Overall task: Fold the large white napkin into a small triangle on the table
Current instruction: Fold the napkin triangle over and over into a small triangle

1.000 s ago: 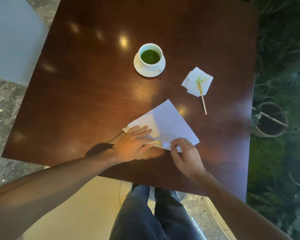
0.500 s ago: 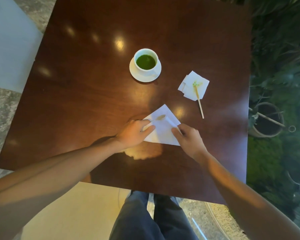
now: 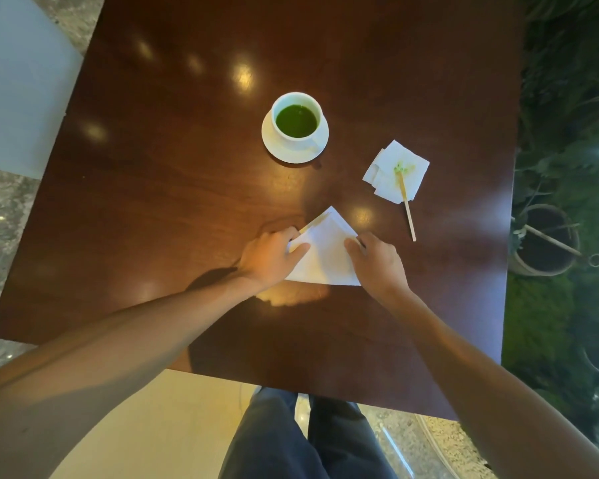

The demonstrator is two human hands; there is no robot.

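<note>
The white napkin lies folded as a small triangle on the dark wooden table, its tip pointing away from me. My left hand lies over the napkin's left edge, with the thumb stretched onto the paper and the fingers bent at that edge. My right hand covers the right edge, its fingertips on the fold. The napkin's lower corners are partly hidden under both hands.
A white cup of green drink on a saucer stands beyond the napkin. To the right lies a smaller crumpled napkin with a wooden stirrer across it. Potted plants stand past the table's right edge.
The wide folded napkin was folded over into a smaller triangle. Both hands moved away from me with it and now sit at its left and right edges.
</note>
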